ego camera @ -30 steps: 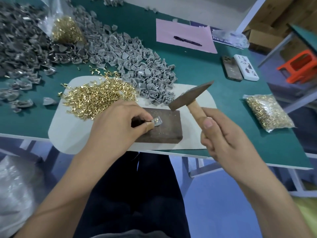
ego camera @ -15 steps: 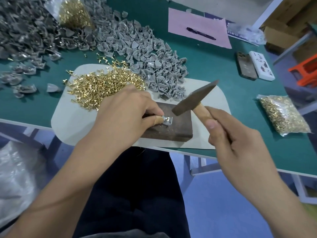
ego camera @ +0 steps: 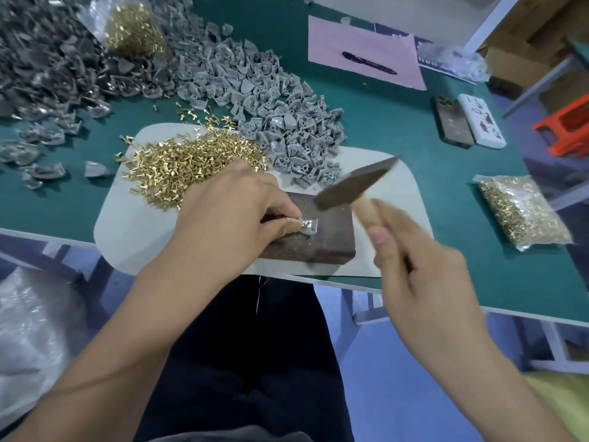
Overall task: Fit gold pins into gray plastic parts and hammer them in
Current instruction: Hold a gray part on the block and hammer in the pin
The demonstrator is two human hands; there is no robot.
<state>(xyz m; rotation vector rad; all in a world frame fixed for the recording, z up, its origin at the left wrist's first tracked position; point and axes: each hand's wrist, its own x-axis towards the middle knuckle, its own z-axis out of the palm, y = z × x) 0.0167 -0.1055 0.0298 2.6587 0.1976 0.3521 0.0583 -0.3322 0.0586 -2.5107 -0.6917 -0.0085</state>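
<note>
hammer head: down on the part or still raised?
Raised. The dark metal hammer head sits above and right of the small gray plastic part on the brown block, blurred, clear of it.

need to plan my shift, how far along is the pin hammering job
Done: unclear; the darker heap far left may be finished parts. In hand: left hand pinches one gray part on the block while right hand swings the hammer. Left: a big gray parts pile and loose gold pins.
</note>
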